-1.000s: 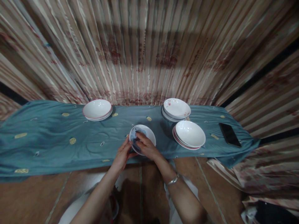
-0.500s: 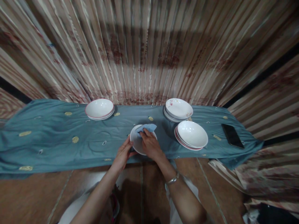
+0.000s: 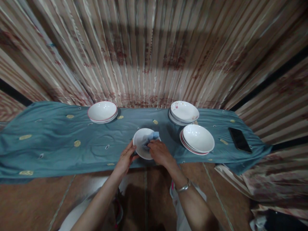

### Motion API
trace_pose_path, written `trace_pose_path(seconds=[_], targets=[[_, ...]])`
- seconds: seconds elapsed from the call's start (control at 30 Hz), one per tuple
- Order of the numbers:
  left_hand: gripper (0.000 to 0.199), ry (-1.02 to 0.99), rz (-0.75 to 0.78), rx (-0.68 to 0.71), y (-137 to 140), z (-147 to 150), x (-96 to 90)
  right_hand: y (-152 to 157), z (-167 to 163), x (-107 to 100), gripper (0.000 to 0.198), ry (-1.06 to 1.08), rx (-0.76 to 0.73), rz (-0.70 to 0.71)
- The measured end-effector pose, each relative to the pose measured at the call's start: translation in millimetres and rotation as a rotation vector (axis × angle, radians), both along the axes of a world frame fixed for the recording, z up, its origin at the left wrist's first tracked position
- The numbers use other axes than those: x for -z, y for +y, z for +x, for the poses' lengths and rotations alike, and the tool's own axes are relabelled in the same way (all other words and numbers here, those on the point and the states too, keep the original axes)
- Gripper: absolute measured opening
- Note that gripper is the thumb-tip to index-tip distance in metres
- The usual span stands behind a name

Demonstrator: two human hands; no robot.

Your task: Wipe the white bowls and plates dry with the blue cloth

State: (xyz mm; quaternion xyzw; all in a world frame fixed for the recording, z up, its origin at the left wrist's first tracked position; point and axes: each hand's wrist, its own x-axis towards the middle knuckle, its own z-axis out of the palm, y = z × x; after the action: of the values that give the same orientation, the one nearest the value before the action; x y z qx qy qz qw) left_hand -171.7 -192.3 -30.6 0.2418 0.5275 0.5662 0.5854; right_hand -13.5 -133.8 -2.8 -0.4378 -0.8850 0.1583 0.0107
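A white bowl (image 3: 139, 141) is at the front middle of the cloth-covered table, its inside facing me. My left hand (image 3: 126, 157) grips its left rim, thumb at the edge and fingers underneath. Inside the bowl, my right hand (image 3: 159, 151) is closed on a bunched light-blue cloth (image 3: 153, 136) pressed against the inner surface. Part of the cloth sticks up above the fingers. My right hand covers the bowl's right side.
Red-rimmed bowls (image 3: 103, 111) are stacked at the back left. Flower-patterned plates (image 3: 184, 112) form a pile at the back right, with more stacked bowls (image 3: 198, 138) in front. A black phone (image 3: 239, 140) lies farther right on the blue-green tablecloth (image 3: 60, 154). Curtains (image 3: 144, 57) hang behind.
My right hand has moved slightly right and lower with the cloth, which is now more bunched. The bowl has shifted very slightly left; my left hand still holds its rim.
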Motion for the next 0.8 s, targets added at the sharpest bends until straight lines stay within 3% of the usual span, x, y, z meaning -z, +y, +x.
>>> trace_pose_path(seconds=[0.5, 0.8], targets=[[0.067, -0.03, -0.02, 0.013, -2.0, -1.7, -2.1, 5.6, 1.7, 8.6, 0.031, 0.359, -0.084, -0.296], [0.075, -0.059, -0.03, 0.008, -2.5, -1.5, -1.9, 6.1, -9.5, 15.9, 0.029, 0.603, -0.096, -0.373]])
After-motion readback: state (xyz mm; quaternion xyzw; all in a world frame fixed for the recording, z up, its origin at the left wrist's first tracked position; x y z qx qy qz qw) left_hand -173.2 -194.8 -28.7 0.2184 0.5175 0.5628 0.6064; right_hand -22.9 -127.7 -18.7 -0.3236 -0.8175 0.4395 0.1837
